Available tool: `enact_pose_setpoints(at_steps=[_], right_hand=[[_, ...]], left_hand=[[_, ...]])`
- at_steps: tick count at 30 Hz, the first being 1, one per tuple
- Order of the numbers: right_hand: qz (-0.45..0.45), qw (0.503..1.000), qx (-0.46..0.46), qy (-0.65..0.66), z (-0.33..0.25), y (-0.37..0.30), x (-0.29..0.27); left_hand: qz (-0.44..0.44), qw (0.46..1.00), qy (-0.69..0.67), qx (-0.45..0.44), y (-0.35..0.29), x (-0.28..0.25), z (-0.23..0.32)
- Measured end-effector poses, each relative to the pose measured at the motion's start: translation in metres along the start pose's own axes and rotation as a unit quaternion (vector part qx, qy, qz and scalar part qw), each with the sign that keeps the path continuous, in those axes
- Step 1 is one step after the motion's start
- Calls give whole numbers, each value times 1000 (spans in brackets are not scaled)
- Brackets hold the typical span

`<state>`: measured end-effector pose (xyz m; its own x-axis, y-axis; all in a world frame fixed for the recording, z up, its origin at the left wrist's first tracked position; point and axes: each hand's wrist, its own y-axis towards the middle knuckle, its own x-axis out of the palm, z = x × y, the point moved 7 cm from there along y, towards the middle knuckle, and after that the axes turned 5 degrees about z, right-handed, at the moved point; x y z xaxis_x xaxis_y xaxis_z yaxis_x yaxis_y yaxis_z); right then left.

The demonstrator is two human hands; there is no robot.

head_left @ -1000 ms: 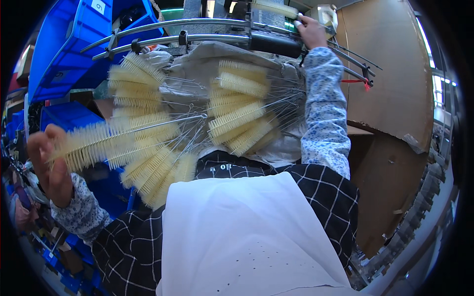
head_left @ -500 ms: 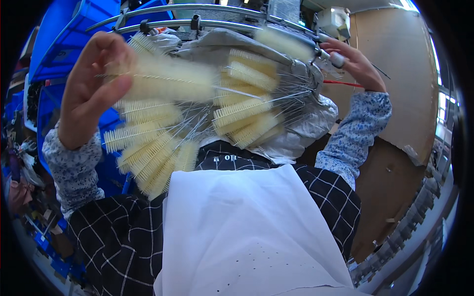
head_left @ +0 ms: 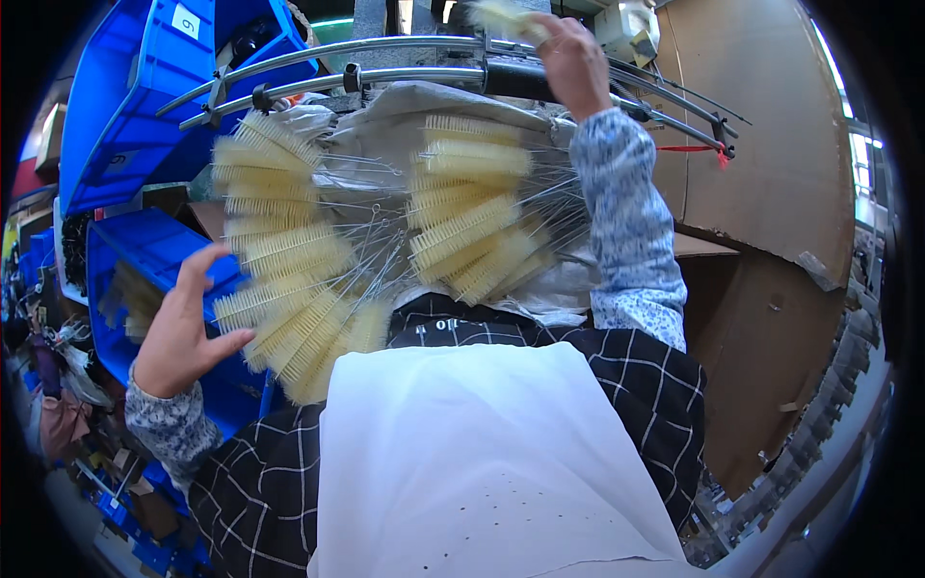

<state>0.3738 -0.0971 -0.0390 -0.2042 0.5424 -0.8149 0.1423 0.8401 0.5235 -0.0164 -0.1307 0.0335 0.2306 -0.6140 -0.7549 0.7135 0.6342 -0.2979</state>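
My left hand (head_left: 183, 332) is open, thumb and fingers apart. Nothing is in it, and it hovers beside the left fan of cream bottle brushes (head_left: 289, 250). These have twisted wire stems with looped ends pointing right. A second fan of the same brushes (head_left: 472, 207) lies to its right, stems toward my right forearm. Beyond the metal rails (head_left: 414, 75), my right hand (head_left: 575, 63) is closed at the end of one cream bottle brush (head_left: 506, 19), blurred and partly cut off by the upper edge. Its stem is hidden from me.
Blue plastic bins (head_left: 130, 106) stand at the left, and a lower blue bin (head_left: 159, 246) contains more brushes. Grey sheeting (head_left: 414, 101) lies under the brushes. Large cardboard sheets (head_left: 752, 144) stand at the right. A red strip (head_left: 689, 149) is tied to the rail end.
My left hand has let go of a brush and drawn back down, open. My right hand has moved left and farther away, a brush now at its fingers. The left fan has more brushes.
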Motion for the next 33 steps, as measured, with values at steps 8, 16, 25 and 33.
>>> enact_pose_setpoints(at_steps=[8, 16, 25, 33], right_hand=[[-19, 995, 46, -85, 25, 16, 20], [-12, 998, 47, -39, 28, 15, 25], [-38, 990, 7, -139, 30, 28, 34], [56, 973, 44, -218, 42, 21, 14]], left_hand=[[-13, 980, -120, -157, -22, 22, -43], [-38, 971, -133, -193, -18, 22, -47], [34, 958, -241, -149, -10, 14, -39], [107, 983, -147, -15, 9, 5, -24]])
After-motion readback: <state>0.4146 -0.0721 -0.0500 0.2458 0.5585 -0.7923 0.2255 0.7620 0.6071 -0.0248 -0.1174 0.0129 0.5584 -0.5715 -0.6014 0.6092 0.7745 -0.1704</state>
